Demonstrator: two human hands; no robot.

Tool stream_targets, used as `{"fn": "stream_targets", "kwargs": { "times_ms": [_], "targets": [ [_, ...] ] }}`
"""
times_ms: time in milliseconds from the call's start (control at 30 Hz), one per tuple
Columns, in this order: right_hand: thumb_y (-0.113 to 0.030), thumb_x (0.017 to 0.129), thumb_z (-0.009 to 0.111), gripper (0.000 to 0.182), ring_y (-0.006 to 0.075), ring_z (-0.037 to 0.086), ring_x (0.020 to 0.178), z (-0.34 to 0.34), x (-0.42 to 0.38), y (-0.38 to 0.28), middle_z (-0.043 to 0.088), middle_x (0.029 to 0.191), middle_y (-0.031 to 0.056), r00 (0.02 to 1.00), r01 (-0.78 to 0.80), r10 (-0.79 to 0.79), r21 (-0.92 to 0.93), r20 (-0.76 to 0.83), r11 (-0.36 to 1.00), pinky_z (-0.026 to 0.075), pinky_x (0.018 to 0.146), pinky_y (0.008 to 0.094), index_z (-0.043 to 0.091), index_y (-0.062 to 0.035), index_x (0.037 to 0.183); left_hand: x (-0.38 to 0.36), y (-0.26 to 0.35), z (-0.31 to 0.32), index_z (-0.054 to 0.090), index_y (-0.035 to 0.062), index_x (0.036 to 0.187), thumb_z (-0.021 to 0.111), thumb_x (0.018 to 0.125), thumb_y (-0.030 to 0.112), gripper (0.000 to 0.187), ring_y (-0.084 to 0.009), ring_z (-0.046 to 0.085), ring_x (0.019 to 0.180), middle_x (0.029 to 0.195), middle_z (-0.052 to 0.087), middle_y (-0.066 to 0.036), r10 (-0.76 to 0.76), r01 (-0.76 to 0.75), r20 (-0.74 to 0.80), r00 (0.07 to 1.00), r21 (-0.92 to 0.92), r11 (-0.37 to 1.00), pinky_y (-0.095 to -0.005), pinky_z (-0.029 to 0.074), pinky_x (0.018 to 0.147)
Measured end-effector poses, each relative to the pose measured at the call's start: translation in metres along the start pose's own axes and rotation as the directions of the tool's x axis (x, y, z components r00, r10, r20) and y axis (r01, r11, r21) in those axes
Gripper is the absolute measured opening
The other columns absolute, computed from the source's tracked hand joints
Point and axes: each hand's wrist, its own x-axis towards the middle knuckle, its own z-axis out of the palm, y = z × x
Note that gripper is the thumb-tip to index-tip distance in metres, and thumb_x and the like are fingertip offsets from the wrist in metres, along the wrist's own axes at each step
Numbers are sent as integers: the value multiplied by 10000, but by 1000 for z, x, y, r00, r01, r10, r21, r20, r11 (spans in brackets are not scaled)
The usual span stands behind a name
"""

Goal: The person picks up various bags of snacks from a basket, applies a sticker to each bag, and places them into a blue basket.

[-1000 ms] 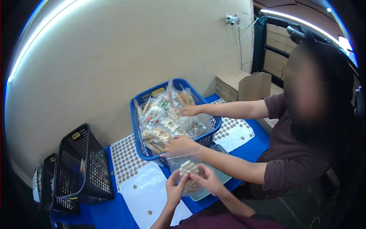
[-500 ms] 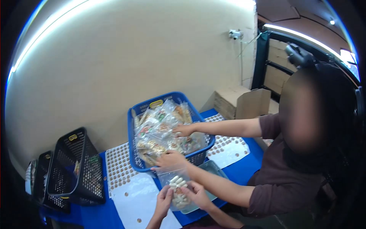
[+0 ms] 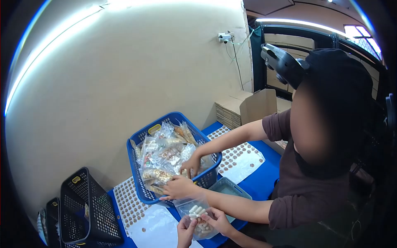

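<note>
Near the bottom of the view, a clear plastic bag (image 3: 196, 212) of white, stick-shaped pieces is held between my two hands. My left hand (image 3: 186, 230) pinches its left side, and my right hand (image 3: 219, 222) grips the right side with the thumb across the front. A small reddish-brown mark shows on the bag near that thumb. Just beyond stands a blue basket (image 3: 135, 163) full of similar filled bags. Both of a co-worker's hands are at it, one hand (image 3: 191, 165) among the bags and the other hand (image 3: 178, 188) over the near rim.
Sheets of round brown stickers (image 3: 129, 194) lie on the blue table cover (image 3: 271, 155), left and right of the basket. Black baskets (image 3: 97, 215) stand at left. A shallow translucent tray (image 3: 235, 189) sits under the co-worker's arm. Flattened cardboard (image 3: 227, 111) is stacked at the wall.
The view has shifted, so the wall fittings and boxes sit further left. The co-worker's far hand has moved down toward the near side of the basket. My hands keep hold of the bag.
</note>
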Motion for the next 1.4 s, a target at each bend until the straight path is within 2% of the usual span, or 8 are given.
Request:
{"fn": "stream_targets", "kwargs": {
  "times_ms": [233, 400, 500, 800, 1000, 1233, 1300, 1400],
  "targets": [
    [-206, 846, 548, 224, 43, 525, 734, 15, 0, 18, 566, 840, 13, 995, -89, 89, 0, 33, 996, 430, 649, 186, 506, -9, 944, 5, -1, -30, 519, -35, 1028, 563, 807, 83, 254, -136, 550, 882, 967, 586, -96, -93, 94, 25, 995, -14, 996, -267, 435, 783],
    [-155, 813, 587, 483, 97, 481, 963, 19, -5, 14, 473, 1063, 45, 963, 11, 51, -225, 266, 974, 407, 815, 247, 339, -14, 1203, 20, -1, -35, 526, -25, 1024, 620, 776, 94, 291, -124, 584, 766, 902, 606, -88, -119, 116, 41, 992, 66, 991, -237, 477, 683],
    [-146, 806, 596, 479, 107, 478, 976, 10, 5, 17, 477, 1056, 37, 918, -116, 174, -178, 355, 977, 404, 832, 257, 347, -13, 1193, 14, -4, -35, 505, -41, 1040, 595, 804, 117, 297, -133, 571, 838, 949, 591, -94, -99, 98, -16, 995, -35, 995, -247, 463, 745],
    [-166, 848, 534, 378, 111, 475, 977, 109, -2, 76, 481, 1066, 45, 947, -173, 172, -20, 272, 985, 398, 836, 251, 384, -20, 1163, -24, 14, -132, 484, -53, 1073, 608, 787, 116, 355, -160, 570, 877, 984, 589, -105, -15, 6, -79, 997, -112, 994, -272, 446, 780],
    [-147, 839, 548, 357, 95, 489, 961, 168, -7, 93, 512, 1027, 32, 904, -286, 259, 29, 340, 958, 401, 824, 246, 412, -12, 1141, -55, 23, -197, 536, -27, 963, 600, 785, 90, 223, -112, 563, 791, 894, 597, -77, -73, 91, -213, 974, 73, 993, -242, 451, 690],
    [-195, 867, 503, 348, 85, 504, 921, 198, -11, 120, 530, 1007, 34, 960, -237, 222, 68, 173, 969, 407, 797, 230, 425, -15, 1154, -62, 24, -204, 543, -10, 927, 590, 801, 99, 173, -86, 543, 728, 838, 592, -51, 16, -10, -298, 954, 21, 1000, -204, 427, 637],
    [-507, 790, 492, 733, 242, 369, 1158, 188, 9, 110, 324, 1292, 133, 970, -164, 87, 346, 229, 924, 378, 889, 375, 198, -77, 1306, -61, 30, -208, 526, -9, 942, 572, 811, 95, 174, -92, 538, 767, 864, 582, -52, 66, -85, -295, 953, -50, 995, -208, 424, 671],
    [-631, 613, 586, 1106, 398, 84, 1272, 172, 61, 67, 5, 1397, 161, 928, -372, 138, 867, 345, 332, 156, 1002, 548, -15, -46, 1334, -61, 45, -211, 517, -2, 941, 546, 827, 99, 155, -87, 534, 768, 861, 572, -49, 71, -119, -363, 929, -111, 987, -208, 422, 682]
  ]
}}
